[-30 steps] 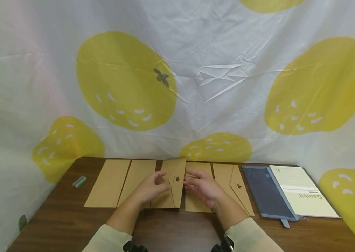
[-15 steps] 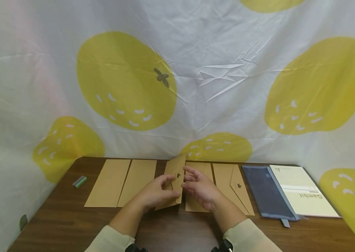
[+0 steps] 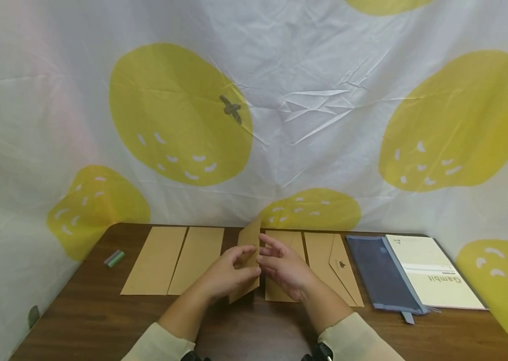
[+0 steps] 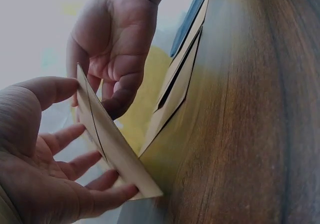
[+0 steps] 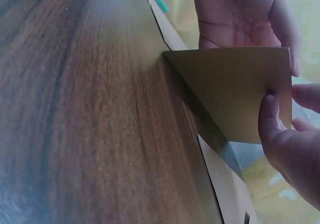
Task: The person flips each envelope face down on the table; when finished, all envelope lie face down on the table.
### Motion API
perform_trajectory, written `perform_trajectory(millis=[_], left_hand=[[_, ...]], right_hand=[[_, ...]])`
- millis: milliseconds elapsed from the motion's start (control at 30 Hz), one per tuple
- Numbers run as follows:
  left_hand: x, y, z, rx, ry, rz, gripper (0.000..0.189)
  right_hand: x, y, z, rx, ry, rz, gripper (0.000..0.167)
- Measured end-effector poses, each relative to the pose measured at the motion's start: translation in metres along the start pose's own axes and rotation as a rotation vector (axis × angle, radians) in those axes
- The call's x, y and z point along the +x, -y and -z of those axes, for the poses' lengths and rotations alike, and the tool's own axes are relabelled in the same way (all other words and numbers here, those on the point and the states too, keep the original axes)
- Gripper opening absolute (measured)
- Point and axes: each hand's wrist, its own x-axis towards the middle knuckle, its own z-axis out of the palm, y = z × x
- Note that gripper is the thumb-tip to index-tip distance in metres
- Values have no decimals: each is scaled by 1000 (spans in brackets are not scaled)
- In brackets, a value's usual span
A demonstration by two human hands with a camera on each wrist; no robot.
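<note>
A brown paper envelope [image 3: 249,234] stands on edge over the table's middle, tilted steeply. My right hand [image 3: 287,265] pinches its raised edge; in the right wrist view the thumb [image 5: 270,108] presses the plain face. My left hand [image 3: 224,273] holds it from the other side, thumb tip at the raised edge. In the left wrist view that hand's spread fingers [image 4: 75,166] touch the flap face. Two envelopes lie plain side up on the left, the nearer one [image 3: 202,255] beside my left hand. Under my right forearm lies a flap-side-up envelope [image 3: 337,265], with another partly hidden beside it.
At the right lie a dark blue pouch [image 3: 382,273] and an open notepad [image 3: 434,271] with printed pages. Small green and grey sticks [image 3: 114,258] lie at the far left. A fruit-print curtain [image 3: 299,150] hangs behind the wooden table [image 3: 258,331].
The middle envelope has swung up from nearly flat to steeply on edge, its crown logo turning out of sight. My left hand has shifted right toward the raised edge.
</note>
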Motion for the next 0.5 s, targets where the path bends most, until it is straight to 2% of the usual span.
perform_trajectory(millis=[300,500], left_hand=[[-3,-6,-3,-83,-11,-7,61],[-4,-9,-5,-181,-16,-14,57]], right_hand=[[-2,4,-3,17,5,17,67],[-3,5,-6,2,10,27,67]])
